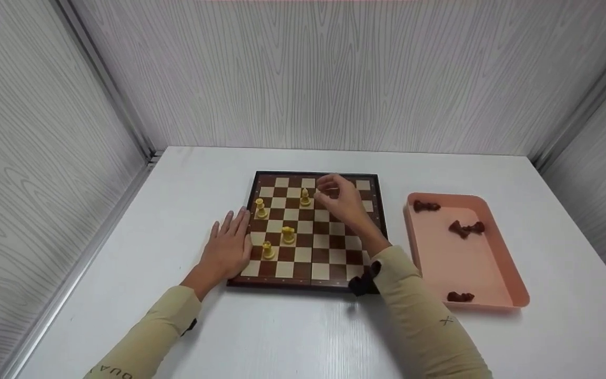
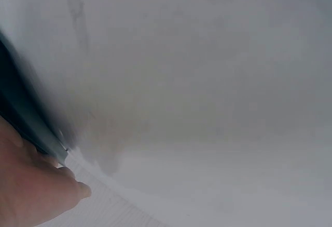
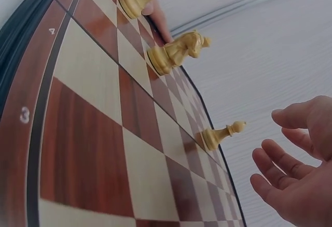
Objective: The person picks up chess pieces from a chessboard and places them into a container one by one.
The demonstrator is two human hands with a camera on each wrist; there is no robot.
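The chessboard, a dark-framed board of brown and cream squares with a centre seam, lies flat on the white table and carries four upright light pieces, all on its left half. The light bishop stands in the far part of the board, close to the seam. The light knight stands left of the seam in the near part; the light rook stands nearer the board's front edge and farther left. A fourth light piece, its kind too small to tell, stands by the board's left edge.

The right hand is above the far part of the board, just right of the bishop and apart from it. Its grip is spread, thumb and loosely bent fingers separated, with nothing visible between them in the right wrist view. The left hand lies palm down along the board's left edge, touching it; its grip is extended, fingers straight and slightly fanned, the fingertips near the fourth piece. The left wrist view is largely blurred.

Right of the board, well apart from the bishop, is a shallow pink tray. Dark pieces lie toppled inside it, some toward the board's far edge level, others near its front edge level.
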